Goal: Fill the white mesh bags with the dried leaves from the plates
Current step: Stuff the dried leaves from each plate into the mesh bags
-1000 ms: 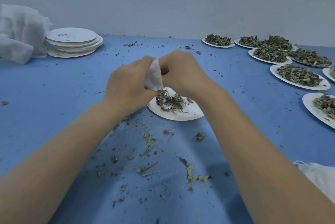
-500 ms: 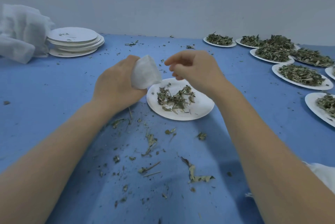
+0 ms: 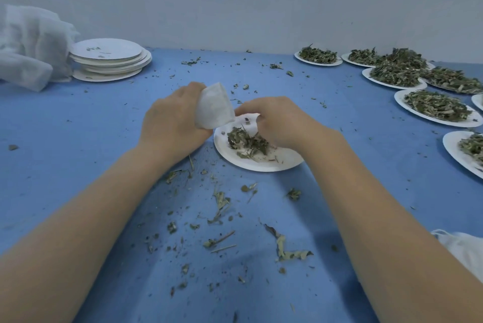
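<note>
Blue table (image 3: 78, 139): large flat surface, littered with leaf crumbs and stems nearest the person. White cloth heap (image 3: 28, 45): far left, soft and crumpled. Full plates (image 3: 433, 105): a cluster along the right side, each heaped with dried leaves. Empty plates (image 3: 109, 57): a stack at the far left, just beside the cloth heap. Working plate (image 3: 264, 163): centre, between the two hands, bearing a small remnant pile of dried leaves (image 3: 247, 142). Left hand (image 3: 172, 124): fingers curled round a white mesh bag (image 3: 214, 107), held upright just left of the plate. Right hand (image 3: 277, 121): down on the plate, fingers curled into the leaf pile; whether a pinch is already gathered cannot be told. Handling note, as judgement: the bag looks light, limp and prone to collapse, best gripped at the body with the mouth kept open; the leaves seem brittle and weightless, best taken in loose pinches, since squeezing would crumble them and scatter bits.
</note>
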`<state>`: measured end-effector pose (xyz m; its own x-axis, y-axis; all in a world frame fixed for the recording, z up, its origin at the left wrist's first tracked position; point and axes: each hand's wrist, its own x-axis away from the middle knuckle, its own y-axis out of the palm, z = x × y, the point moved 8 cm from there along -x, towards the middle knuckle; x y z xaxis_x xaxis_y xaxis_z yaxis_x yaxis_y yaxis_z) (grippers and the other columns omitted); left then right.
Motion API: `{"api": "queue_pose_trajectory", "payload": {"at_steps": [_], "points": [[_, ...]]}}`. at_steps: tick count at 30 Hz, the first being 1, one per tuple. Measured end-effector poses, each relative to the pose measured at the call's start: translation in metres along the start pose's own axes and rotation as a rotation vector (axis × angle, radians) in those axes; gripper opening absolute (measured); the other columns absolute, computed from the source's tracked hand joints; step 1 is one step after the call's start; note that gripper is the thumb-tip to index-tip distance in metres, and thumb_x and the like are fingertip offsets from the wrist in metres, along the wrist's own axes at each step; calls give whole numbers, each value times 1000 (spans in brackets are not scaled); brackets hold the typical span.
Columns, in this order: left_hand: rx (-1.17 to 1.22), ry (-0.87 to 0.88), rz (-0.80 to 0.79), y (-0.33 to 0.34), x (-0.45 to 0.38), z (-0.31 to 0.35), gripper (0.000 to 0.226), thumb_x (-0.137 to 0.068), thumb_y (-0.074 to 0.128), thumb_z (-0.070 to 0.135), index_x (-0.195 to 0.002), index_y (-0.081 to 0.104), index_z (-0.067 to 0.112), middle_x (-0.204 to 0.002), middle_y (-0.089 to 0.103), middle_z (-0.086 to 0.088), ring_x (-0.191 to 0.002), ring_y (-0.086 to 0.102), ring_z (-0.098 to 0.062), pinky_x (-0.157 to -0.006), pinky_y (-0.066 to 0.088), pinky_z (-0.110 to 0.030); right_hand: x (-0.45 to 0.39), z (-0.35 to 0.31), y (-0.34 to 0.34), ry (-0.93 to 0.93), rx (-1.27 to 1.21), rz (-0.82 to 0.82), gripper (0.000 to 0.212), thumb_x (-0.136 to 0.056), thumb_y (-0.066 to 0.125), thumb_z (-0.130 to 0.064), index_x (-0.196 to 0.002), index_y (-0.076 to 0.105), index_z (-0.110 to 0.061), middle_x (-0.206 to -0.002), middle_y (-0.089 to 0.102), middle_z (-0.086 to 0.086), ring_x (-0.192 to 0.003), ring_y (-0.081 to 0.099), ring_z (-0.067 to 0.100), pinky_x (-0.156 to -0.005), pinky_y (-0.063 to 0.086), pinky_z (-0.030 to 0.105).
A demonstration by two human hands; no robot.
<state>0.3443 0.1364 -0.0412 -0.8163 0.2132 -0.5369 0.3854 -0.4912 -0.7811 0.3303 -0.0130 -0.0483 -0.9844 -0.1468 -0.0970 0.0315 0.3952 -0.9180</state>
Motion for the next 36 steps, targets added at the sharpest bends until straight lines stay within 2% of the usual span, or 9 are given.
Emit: {"api": "queue_pose_trajectory", "payload": {"at_steps": [2, 5, 10, 15, 22, 27, 29, 32, 36], "points": [[-10, 8, 0, 1, 1, 0, 49, -74, 65, 20, -119, 49, 13, -112, 59, -11, -93, 54, -38, -72, 41, -39, -1, -4, 11, -6, 147, -63, 66, -87, 30, 10, -136, 47, -30, -143, 45, -3, -119, 48, 18, -78, 42, 22], [-27, 28, 14, 2, 2, 2, 48, -74, 65, 20, -119, 50, 12, -112, 58, -12, -92, 55, -39, -70, 40, -39, -1, -10, 19, -24, 228, -121, 62, -89, 32, 9, -134, 50, -29, -135, 52, 1, -114, 49, 22, -68, 42, 24], [-43, 33, 31, 1, 3, 3, 48, -74, 66, 19, -118, 50, 11, -112, 57, -12, -91, 55, -40, -67, 36, -36, -1, -9, 10, -30, 75, -125, 56, -90, 33, 6, -123, 60, -31, -131, 55, -3, -120, 48, 17, -82, 39, 23], [-55, 44, 22, 3, 4, 3, 49, -74, 66, 20, -119, 50, 11, -112, 57, -12, -91, 54, -40, -67, 36, -37, -1, -8, 21, -5, 220, -165, 55, -90, 33, 5, -136, 47, -20, -140, 47, 4, -125, 44, 24, -95, 40, 30], [-59, 55, 7, 4, 5, 3, 48, -75, 66, 22, -118, 50, 10, -111, 57, -12, -89, 55, -39, -65, 35, -34, 4, -8, 9, -41, 93, -175, 49, -92, 36, 0, -122, 62, -28, -119, 60, -7, -94, 48, 10, -58, 34, 7], [-49, 56, 2, 4, 5, 2, 48, -75, 66, 22, -118, 49, 10, -111, 57, -12, -90, 55, -38, -66, 37, -35, 10, -4, -1, -40, 6, -211, 42, -87, 51, -13, -117, 61, -41, -104, 56, -21, -101, 47, 4, -66, 34, 8], [-49, 54, 6, 3, 5, 1, 48, -75, 66, 22, -118, 49, 10, -111, 57, -11, -90, 55, -37, -66, 36, -34, 12, -4, 0, -26, -17, -249, 40, -85, 58, -23, -117, 58, -47, -114, 51, -20, -103, 44, 5, -68, 31, 10], [-46, 58, 14, 3, 5, 2, 48, -74, 66, 20, -119, 50, 9, -112, 58, -12, -91, 55, -38, -67, 38, -37, 14, -10, 10, -40, 3, -315, 44, -80, 65, -28, -119, 56, -47, -134, 45, -13, -119, 42, 9, -84, 32, 24], [-43, 56, 20, 3, 5, 1, 50, -74, 67, 19, -119, 50, 10, -112, 58, -13, -92, 55, -38, -68, 40, -38, 13, -17, 13, -85, 39, -246, 40, -78, 66, -21, -113, 63, -41, -117, 57, -7, -102, 51, 11, -79, 40, 24]]}}
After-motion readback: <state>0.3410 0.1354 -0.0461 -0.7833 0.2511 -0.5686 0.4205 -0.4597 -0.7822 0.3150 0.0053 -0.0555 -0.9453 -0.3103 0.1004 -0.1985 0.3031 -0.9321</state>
